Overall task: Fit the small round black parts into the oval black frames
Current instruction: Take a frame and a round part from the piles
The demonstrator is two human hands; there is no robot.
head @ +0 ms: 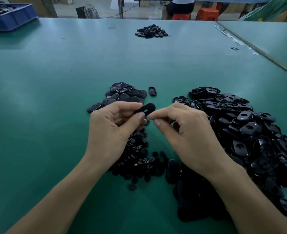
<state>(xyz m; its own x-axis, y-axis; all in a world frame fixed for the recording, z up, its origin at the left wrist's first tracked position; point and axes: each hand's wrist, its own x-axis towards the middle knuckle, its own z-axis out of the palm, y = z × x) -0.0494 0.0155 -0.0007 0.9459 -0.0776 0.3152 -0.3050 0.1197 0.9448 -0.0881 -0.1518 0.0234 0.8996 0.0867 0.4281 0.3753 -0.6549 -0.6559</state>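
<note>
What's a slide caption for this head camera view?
Left hand holding an oval black frame, right hand pinched beside it, black parts piled on green table.

left hand (112,129) pinches oval frame (147,108) | right hand (186,127) curled just beside

Blue bin (12,21), fan (90,11), orange stools (207,13)

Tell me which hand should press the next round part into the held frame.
Right. The left hand grips the oval frame, so it is occupied; the right hand, fingertips pinched, sits beside the frame's slot.
</note>
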